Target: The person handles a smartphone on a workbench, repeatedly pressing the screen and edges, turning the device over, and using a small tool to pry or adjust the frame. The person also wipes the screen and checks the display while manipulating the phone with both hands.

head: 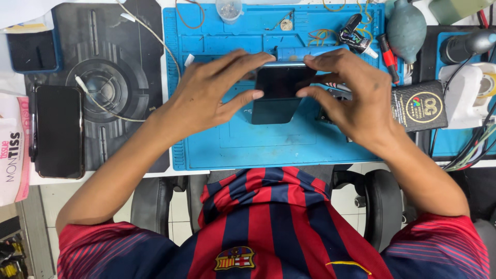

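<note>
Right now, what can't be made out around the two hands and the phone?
Head view only:
- Dark phone: its top edge and both sides sit under the left hand and right hand.
- Small tool right of the phone: mostly behind the right hand.
- Clear cup: cut off by the top edge.

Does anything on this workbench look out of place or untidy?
Nothing looks damaged or spilled. Both hands, left hand and right hand, hold a dark smartphone over the blue repair mat. Only loose rubber bands and a white cable lie scattered near the top.

White desk (155, 178) w/ blue mat (268, 147), black mat (121, 57)
</note>
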